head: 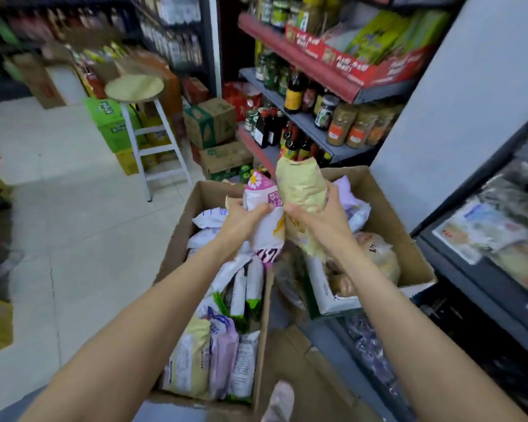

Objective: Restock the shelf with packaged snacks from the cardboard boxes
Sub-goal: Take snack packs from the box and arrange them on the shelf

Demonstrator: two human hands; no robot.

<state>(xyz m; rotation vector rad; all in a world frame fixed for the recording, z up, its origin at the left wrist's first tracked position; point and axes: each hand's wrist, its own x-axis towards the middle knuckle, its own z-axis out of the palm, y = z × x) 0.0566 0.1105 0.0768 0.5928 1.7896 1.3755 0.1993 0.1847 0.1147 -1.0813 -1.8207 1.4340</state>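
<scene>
Print on the packets is blurred and unreadable; the near edge of the large cardboard box (177, 239) is cut off by the forearms. Above this box, the left hand (241, 220) grips a pink-and-white snack packet (264, 208), fingers curled round its middle; the right hand (320, 217) grips a pale yellow packet (301, 184) likewise, both packets upright and touching. More packets fill the box. Beside it to the right stands a second box (409, 239); beyond it, a shelf (305, 123) of bottles and a white stool (141, 123) on the tiled floor (73, 208).
</scene>
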